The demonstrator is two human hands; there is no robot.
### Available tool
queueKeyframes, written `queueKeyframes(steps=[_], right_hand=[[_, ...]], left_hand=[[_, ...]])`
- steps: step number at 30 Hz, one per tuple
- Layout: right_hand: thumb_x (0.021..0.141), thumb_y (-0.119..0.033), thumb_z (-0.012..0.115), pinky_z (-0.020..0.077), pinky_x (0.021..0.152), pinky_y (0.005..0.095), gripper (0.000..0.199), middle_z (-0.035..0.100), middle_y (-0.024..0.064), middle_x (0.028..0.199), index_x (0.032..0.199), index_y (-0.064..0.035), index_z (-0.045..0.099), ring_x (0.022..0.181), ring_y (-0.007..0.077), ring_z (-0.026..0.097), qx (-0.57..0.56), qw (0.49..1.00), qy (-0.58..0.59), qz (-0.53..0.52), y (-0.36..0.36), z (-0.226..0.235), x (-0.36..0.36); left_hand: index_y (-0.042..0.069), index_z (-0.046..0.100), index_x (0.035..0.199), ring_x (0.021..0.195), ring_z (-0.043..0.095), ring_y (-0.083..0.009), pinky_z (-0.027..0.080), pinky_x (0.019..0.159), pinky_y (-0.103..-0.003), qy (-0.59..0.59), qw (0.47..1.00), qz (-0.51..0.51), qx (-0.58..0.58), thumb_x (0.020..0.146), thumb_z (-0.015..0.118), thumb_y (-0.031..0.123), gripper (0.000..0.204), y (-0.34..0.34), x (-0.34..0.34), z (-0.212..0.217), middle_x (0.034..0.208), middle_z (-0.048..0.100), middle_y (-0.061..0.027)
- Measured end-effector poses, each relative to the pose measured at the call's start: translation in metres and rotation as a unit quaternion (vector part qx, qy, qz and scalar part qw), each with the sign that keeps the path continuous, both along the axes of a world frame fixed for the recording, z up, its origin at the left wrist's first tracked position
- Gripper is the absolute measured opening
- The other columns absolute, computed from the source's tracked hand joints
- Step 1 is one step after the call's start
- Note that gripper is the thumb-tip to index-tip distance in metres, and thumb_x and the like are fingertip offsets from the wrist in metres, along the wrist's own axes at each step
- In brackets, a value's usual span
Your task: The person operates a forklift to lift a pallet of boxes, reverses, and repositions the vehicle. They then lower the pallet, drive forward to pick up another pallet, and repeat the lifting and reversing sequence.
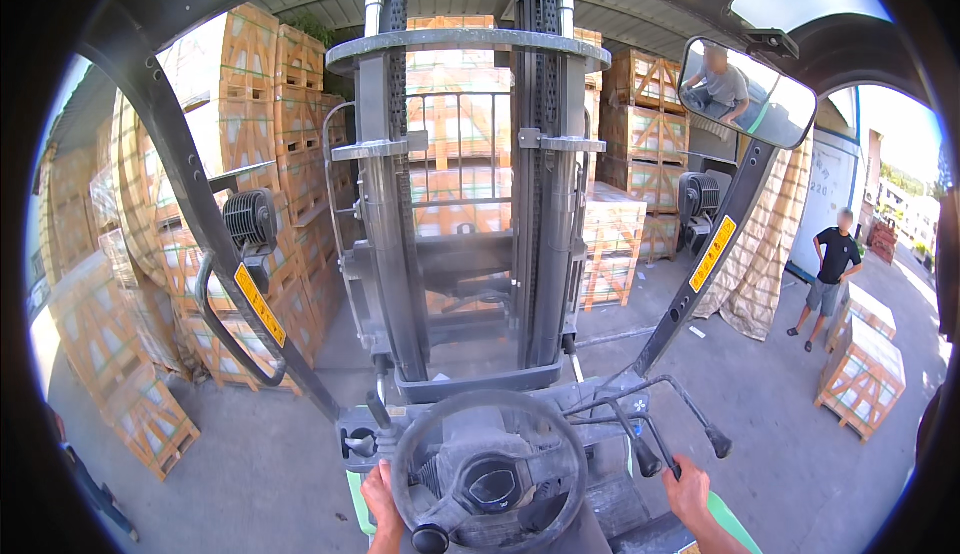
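A forklift's black steering wheel (578, 444) is in front of me at the lower middle. My left hand (381, 499) is closed at the left side of its rim, next to the spinner knob (430, 539); some of the fingers are hidden. On the right, my right hand (688, 492) is wrapped round the end of a control lever (657, 444), whose knob is covered by the palm. Two more levers with black knobs (718, 442) stand just left and right of that hand. Ahead rises the mast (385, 204) with chains and a load backrest (460, 144).
Wooden crates are stacked beyond the mast, at left (250, 84) and right (645, 134). A person (835, 259) stands at the right near two low crates (862, 374). Another person's leg (95, 484) shows far left. A mirror (748, 89) hangs upper right.
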State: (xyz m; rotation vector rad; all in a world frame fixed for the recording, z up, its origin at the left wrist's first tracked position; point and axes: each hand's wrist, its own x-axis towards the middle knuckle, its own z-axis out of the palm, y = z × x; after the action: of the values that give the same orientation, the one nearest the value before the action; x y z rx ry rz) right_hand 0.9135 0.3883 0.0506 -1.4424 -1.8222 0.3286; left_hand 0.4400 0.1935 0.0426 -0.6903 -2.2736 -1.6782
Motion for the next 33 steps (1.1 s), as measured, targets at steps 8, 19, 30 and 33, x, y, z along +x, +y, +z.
queueKeyframes(steps=[8,19,30,33], right_hand=[[0.090,-0.027,0.071,0.0534,0.086,0.0531,0.038,0.075,0.0225,0.094,0.118,-0.0009,0.070,0.090,0.0443,0.072,-0.003,1.000,0.004,-0.007,0.001,-0.005,0.001],[0.089,-0.027,0.071,0.0544,0.084,0.0525,0.038,0.075,0.0227,0.092,0.117,-0.0003,0.071,0.088,0.0439,0.073,0.012,1.000,0.009,-0.003,0.004,-0.012,0.003],[0.090,-0.027,0.069,0.0539,0.083,0.0527,0.038,0.075,0.0221,0.090,0.118,-0.0007,0.070,0.087,0.0441,0.072,0.020,1.000,0.006,0.003,0.004,-0.014,0.004],[0.090,-0.027,0.069,0.0537,0.083,0.0527,0.038,0.075,0.0223,0.091,0.118,-0.0007,0.070,0.087,0.0440,0.072,0.016,1.000,0.009,0.003,0.004,-0.014,0.004]], left_hand=[[-0.009,0.068,0.085,0.056,0.057,-0.0401,0.044,0.061,-0.053,0.006,1.000,0.007,0.004,0.104,0.053,0.033,0.048,0.001,0.001,-0.001,0.069,0.064,-0.0295],[-0.008,0.067,0.083,0.054,0.056,-0.0347,0.044,0.059,-0.052,0.001,1.000,0.002,0.006,0.104,0.054,0.033,0.049,0.002,-0.002,-0.007,0.066,0.062,-0.0278],[-0.009,0.066,0.082,0.054,0.055,-0.0313,0.044,0.059,-0.050,-0.009,1.000,-0.009,0.014,0.104,0.053,0.034,0.050,0.002,-0.002,-0.007,0.065,0.062,-0.0263],[-0.009,0.066,0.082,0.054,0.055,-0.0331,0.044,0.059,-0.051,-0.004,1.000,-0.007,0.012,0.104,0.054,0.034,0.050,0.002,-0.003,-0.008,0.065,0.062,-0.0265]])
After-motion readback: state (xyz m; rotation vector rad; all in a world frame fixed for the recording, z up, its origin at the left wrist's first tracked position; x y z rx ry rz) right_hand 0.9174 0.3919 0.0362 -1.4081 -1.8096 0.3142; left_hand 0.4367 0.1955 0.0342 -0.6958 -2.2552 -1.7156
